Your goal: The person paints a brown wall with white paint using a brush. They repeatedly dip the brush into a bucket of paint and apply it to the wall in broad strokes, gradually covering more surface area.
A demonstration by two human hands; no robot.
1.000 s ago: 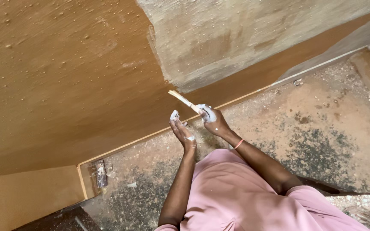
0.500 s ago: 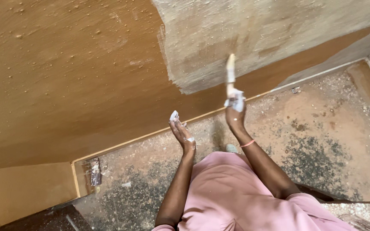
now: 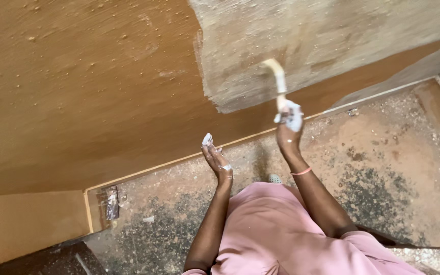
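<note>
Nearest me, my pink garment [image 3: 281,234] hangs over a gritty, paint-speckled floor [image 3: 383,153] dusted reddish brown, and my left hand [image 3: 219,159] is raised with the palm open and fingers spread, holding nothing, pale smears on its fingertips. Further out, my right hand [image 3: 289,125], a pink band at the wrist, is clenched around the paint-caked handle of a brush [image 3: 277,81], whose bristle end presses against the wall. The brush sits on a rough grey-beige patch [image 3: 306,40] beside the textured ochre wall [image 3: 77,86], which meets the floor at a pale skirting line [image 3: 179,160].
</note>
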